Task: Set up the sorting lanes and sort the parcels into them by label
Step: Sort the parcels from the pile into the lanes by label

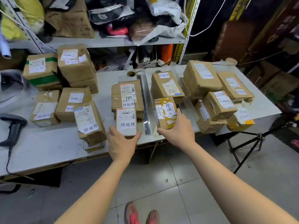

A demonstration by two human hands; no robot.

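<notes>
Looks like a cramped parcel depot back room: labelled cardboard parcels (76,65) piled on a white table (53,143), a barcode scanner (13,128), and metal shelving (113,41) crammed with bagged packages.

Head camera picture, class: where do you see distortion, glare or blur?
Head view: wide-angle bending bows the table edge and shelf upright; glare on the clear divider strip; top shelf clutter is soft, while the 待处理 parcel reads sharply.
</notes>
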